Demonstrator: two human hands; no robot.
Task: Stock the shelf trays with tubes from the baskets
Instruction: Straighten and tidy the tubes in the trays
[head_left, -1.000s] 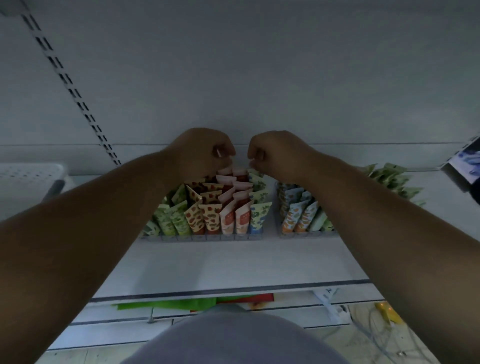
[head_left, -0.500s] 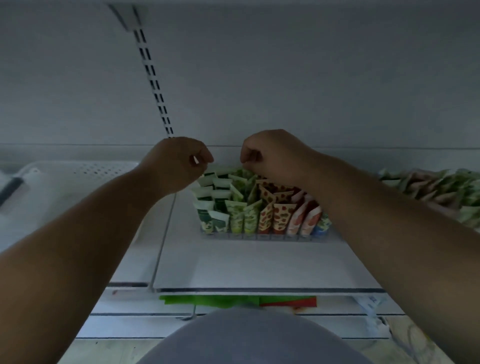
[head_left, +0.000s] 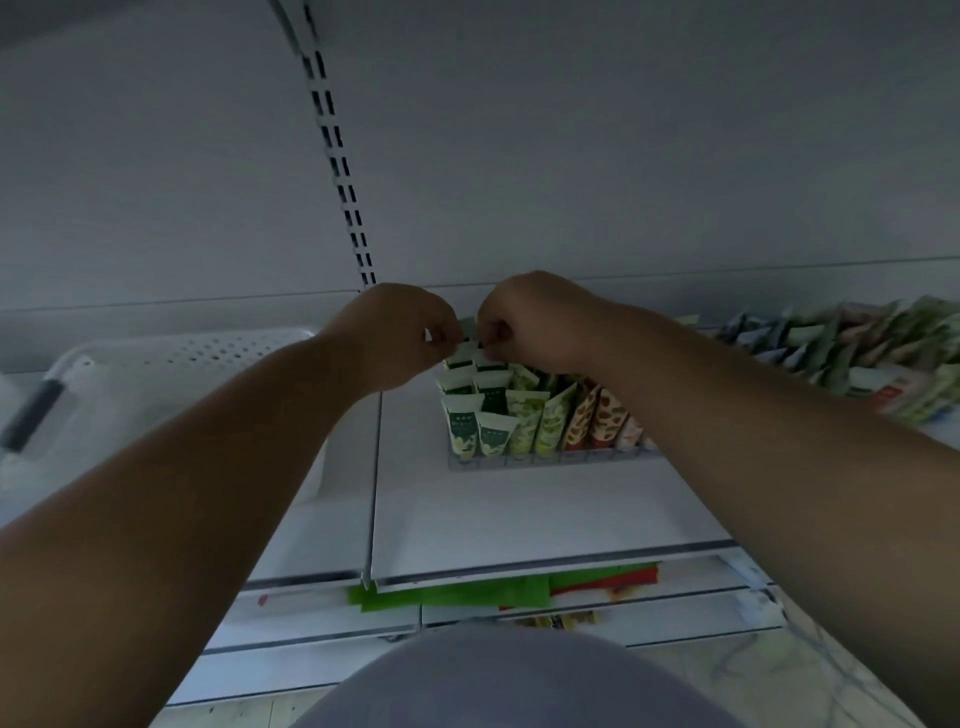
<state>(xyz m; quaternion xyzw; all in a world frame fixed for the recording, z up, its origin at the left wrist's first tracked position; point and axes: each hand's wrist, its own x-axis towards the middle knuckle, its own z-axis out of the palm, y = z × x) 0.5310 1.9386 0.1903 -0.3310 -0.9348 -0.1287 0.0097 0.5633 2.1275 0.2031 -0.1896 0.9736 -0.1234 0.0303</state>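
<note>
Since half a second ago your hands have drawn together and the view has slid left, so the tray now sits right of centre. The tubes (head_left: 480, 415) stand upright in rows in a clear shelf tray (head_left: 545, 460) at centre right of the frame, flat crimped ends up, caps down. Your left hand (head_left: 400, 332) and right hand (head_left: 530, 322) meet over the back-left corner of the tray, fingers curled tight, and both seem to pinch the crimped top of one white and dark green tube (head_left: 466, 352) in the back row; the contact itself is partly hidden, so you cannot be sure of more. Expect these tubes to be light, soft-walled and smooth, stiff only at the crimp and the cap, so take each by the flat crimp and seat it gently rather than squeezing the body. The printed sleeves run green, then orange-spotted, toward the right. At upper right a blurred heap of more tubes (head_left: 857, 343) lies on the white shelf (head_left: 519, 509), and at left stands a white perforated plastic basket (head_left: 182, 358) with a dark handle.
</note>
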